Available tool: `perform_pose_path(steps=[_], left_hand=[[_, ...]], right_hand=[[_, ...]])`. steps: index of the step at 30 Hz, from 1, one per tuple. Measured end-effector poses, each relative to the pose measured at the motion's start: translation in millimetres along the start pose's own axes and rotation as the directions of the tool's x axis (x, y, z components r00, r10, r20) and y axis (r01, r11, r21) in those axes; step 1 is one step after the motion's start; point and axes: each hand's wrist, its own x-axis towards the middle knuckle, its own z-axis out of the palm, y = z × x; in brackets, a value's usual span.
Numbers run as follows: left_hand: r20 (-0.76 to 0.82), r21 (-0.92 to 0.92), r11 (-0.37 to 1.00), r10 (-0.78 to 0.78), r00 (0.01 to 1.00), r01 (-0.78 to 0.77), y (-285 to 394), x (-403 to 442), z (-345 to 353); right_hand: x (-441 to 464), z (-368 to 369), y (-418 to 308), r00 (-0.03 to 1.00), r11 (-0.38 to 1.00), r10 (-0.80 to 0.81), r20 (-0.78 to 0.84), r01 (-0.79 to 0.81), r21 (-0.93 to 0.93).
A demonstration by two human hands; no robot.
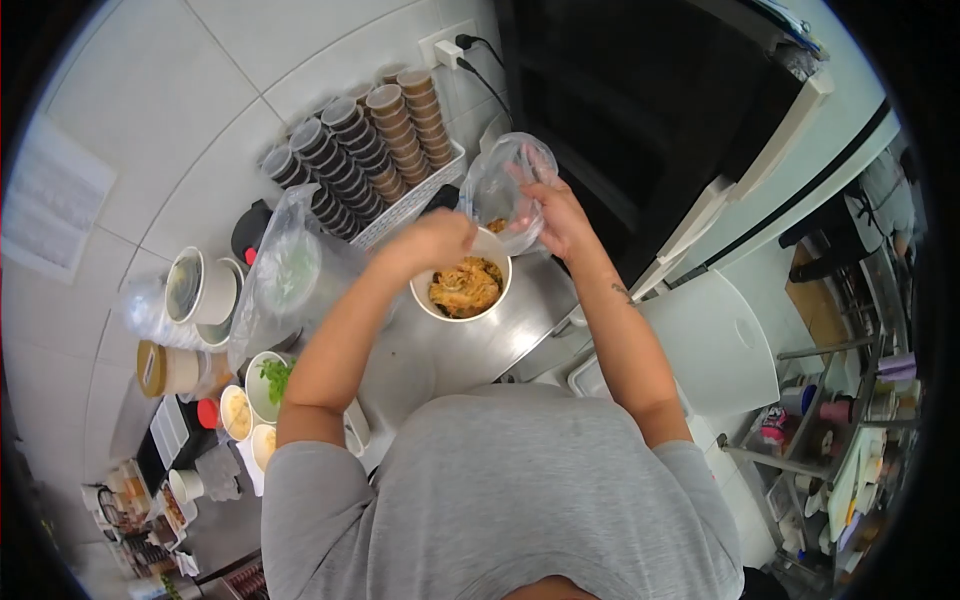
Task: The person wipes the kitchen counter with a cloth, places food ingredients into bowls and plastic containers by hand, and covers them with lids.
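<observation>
A round white bowl point(503, 283) of orange-brown food point(466, 290) with darker bits stands on the steel counter point(517, 330). Over the bowl's upper left rim is my left hand point(440, 240), its fingers curled and slightly blurred. What they hold, if anything, is hidden. My right hand point(562, 215) grips a clear plastic bag point(505, 170) by its right side, just behind the bowl. Some orange-brown food point(496, 226) shows low in the bag. I cannot tell whether the bag touches the bowl.
Behind stands a white basket point(415, 200) with stacked lidded sauce cups point(375, 145). To the left are a large clear bag point(295, 270), white tubs point(200, 285) and a bowl of green leaves point(268, 380). A dark fridge-like panel point(640, 110) borders the right; shelving point(820, 430) is farther right.
</observation>
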Motion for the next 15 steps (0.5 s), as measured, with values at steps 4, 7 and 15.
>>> perform_pose_path(steps=[4, 7, 15], left_hand=[[-0.098, 0.048, 0.996, 0.076, 0.992, -0.072, -19.8, 7.8, 73.2], [-0.124, 0.086, 0.995, 0.056, 0.991, -0.046, -12.3, 1.6, 58.0], [-0.336, 0.036, 0.965, -0.233, 0.912, 0.260, -2.8, -21.9, 14.1]], right_hand=[[3.6, 13.4, 22.4, 0.998, 0.938, -0.060, -0.033, 0.045, -0.344], [15.2, -1.8, 53.0, 0.930, 0.551, -0.344, 0.125, 0.308, -0.776], [-6.0, 23.1, 40.6, 0.952, 0.456, -0.305, 0.034, 0.177, -0.872]])
